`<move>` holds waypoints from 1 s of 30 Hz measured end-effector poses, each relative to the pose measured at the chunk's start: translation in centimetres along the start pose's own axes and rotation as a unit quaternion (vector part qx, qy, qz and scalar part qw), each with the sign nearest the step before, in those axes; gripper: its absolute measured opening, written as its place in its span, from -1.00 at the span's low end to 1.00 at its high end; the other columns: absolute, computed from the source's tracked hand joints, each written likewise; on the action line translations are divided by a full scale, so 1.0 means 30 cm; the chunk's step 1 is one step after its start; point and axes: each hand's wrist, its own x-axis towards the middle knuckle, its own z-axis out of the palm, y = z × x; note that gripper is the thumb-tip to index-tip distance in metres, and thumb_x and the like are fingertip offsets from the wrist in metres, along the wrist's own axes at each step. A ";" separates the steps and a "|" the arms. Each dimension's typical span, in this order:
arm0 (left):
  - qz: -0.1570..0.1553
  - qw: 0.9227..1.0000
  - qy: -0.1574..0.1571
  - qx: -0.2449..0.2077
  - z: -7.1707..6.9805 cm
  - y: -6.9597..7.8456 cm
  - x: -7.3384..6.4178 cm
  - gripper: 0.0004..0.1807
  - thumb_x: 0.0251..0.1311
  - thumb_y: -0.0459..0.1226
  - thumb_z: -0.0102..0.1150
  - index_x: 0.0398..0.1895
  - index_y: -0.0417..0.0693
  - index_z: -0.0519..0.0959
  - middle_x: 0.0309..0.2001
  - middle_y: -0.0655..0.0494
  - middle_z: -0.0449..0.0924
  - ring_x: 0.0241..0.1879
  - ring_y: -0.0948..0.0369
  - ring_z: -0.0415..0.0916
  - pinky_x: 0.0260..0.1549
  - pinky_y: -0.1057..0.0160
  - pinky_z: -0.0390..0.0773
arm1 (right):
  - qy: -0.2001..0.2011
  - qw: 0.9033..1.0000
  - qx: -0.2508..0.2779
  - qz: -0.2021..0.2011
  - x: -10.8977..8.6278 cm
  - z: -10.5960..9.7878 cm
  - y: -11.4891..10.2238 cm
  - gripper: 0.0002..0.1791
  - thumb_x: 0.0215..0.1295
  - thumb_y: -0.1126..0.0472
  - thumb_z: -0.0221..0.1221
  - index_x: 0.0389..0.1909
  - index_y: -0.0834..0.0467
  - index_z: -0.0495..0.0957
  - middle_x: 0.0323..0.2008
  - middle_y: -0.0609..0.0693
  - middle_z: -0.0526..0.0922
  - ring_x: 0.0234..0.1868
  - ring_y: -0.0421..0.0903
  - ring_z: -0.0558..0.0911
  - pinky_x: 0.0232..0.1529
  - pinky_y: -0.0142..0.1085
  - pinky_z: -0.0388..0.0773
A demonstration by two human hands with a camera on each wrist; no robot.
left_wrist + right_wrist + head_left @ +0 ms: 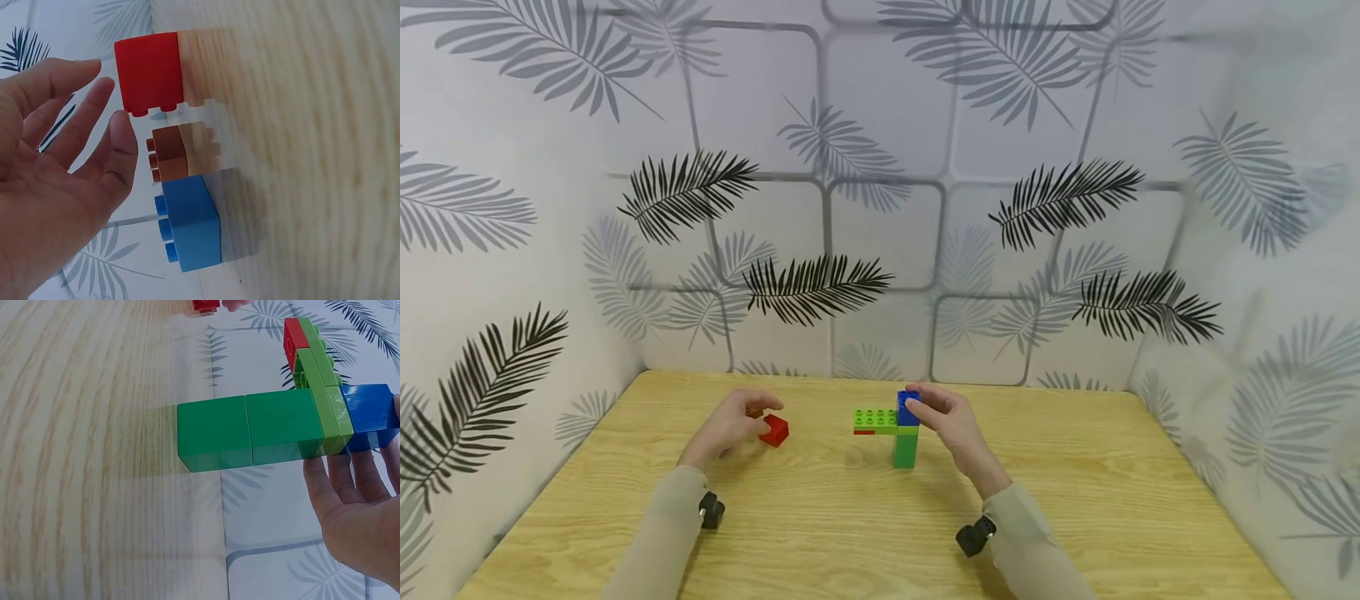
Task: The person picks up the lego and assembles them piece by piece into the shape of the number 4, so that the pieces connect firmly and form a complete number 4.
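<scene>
A build of toy blocks (906, 450) stands upright near the middle of the counter (842, 533). Its column is two green blocks (214, 434), one on top of the other, with thin light green pieces (315, 365) above them and a dark blue block (370, 417) at the top. The light green layer reaches out to the left like an arm, studs up, with a small red piece (296, 344) under its outer end.

The right hand (953, 423) comes in from the right and holds the dark blue block, thumb on the near side and fingers round behind it; the fingertips also lie beside the light green layer.

Well to the left, a red block (150, 72) lies on its side, its studs turned left. The left hand (733, 423) is bent over it, fingers loosely curved and thumb apart from them; its grasp is not closed, and whether the thumb touches the block I cannot tell. Just left of the red block sit a brown block (169, 153) and then a light blue block (194, 224), both studs up.

Each wrist wears a small black camera (975, 536) near a pale sleeve (1037, 542). Beyond the counter's far edge rises a white backdrop (887, 225) patterned with grey and black leaves.
</scene>
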 end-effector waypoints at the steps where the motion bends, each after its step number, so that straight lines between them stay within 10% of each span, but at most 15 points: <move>1: -0.002 1.000 -0.003 0.001 0.000 0.000 0.000 -0.58 0.07 -0.57 0.17 0.05 -0.28 0.61 0.14 -0.23 0.56 0.20 -0.24 0.41 0.21 -0.21 0.37 | 0.000 1.000 0.000 0.000 0.000 -0.001 0.001 -0.56 0.33 0.13 0.25 0.20 0.17 0.56 -0.01 0.00 0.66 -0.04 -0.21 0.63 0.17 -0.15 0.54; 30: -0.074 0.995 -0.063 -0.008 0.041 0.009 0.014 -0.46 -0.10 -0.63 0.23 0.08 -0.31 0.59 -0.04 -0.18 0.61 -0.10 0.02 0.50 -0.15 0.20 0.56 | -0.009 1.000 0.008 -0.006 -0.004 -0.003 0.001 -0.54 0.34 0.11 0.24 0.22 0.18 0.54 0.05 0.07 0.63 0.09 -0.13 0.58 0.27 -0.04 0.45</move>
